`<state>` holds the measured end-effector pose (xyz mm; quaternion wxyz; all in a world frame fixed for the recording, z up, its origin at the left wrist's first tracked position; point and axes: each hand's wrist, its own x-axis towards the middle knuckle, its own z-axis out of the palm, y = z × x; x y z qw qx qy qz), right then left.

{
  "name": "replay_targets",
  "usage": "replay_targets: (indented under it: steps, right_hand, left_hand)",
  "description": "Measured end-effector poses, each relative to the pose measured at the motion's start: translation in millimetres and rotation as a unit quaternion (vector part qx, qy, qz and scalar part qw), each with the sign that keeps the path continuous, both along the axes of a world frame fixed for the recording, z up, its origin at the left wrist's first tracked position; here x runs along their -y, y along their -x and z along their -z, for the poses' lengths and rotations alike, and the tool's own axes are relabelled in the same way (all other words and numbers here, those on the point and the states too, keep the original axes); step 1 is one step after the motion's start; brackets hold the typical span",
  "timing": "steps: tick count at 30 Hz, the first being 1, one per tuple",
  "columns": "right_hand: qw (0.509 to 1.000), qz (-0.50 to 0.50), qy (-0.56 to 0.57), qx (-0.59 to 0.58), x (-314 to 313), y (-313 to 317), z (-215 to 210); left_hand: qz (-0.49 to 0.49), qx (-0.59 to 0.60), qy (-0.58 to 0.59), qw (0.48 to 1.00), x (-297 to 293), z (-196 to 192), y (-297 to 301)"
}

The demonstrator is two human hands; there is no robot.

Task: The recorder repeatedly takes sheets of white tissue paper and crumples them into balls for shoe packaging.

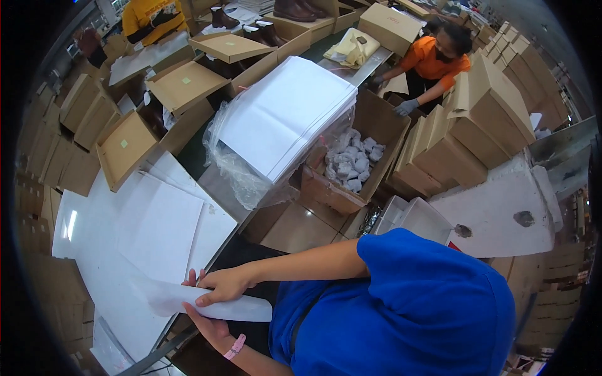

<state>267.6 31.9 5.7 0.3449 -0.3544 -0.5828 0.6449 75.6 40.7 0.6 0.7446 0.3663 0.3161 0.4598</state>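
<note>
A white sheet of paper (244, 309) is curled into a loose tube in front of my waist, over the edge of the white worktop. My left hand (210, 324), with a pink band on the wrist, holds the tube from beneath, fingers curved up along its side. From above, my right hand (227, 286) grips the same paper, its thumb pressed on the top. The paper's far end fans out, blurred, over the worktop. Beside it on the worktop lie flat white sheets (164, 216).
A thick stack of white paper (288, 113) rests in torn clear plastic. Beyond stands a carton (338, 191) of crumpled paper wads. Open shoeboxes (128, 147) and brown boots (266, 32) line the far left. A co-worker in orange (433, 59) reaches among stacked boxes (495, 103).
</note>
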Motion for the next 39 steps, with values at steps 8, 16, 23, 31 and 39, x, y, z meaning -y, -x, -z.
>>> replay_targets:
  steps: [8, 16, 23, 31, 39]
  right_hand:
    - [0.954, -0.064, 0.139, -0.257, 43, 0, -8]
    - [0.973, -0.02, -0.027, 0.23, 31, -34, -17]
    - [0.954, 0.114, -0.185, 0.207, 64, -42, -25]
    - [0.903, 0.148, -0.395, 0.085, 76, 4, -33]
    - [0.892, 0.104, -0.416, 0.144, 72, 4, -64]
  left_hand:
    - [0.113, 0.004, -0.088, 0.99, 29, -20, -1]
    - [0.027, 0.04, 0.08, 0.996, 37, -20, -7]
    - [0.088, 0.273, 0.299, 0.91, -1, -12, 12]
    - [-0.071, -0.082, -0.17, 0.979, 52, 8, 30]
    - [0.011, 0.021, -0.011, 1.0, 30, 15, 33]
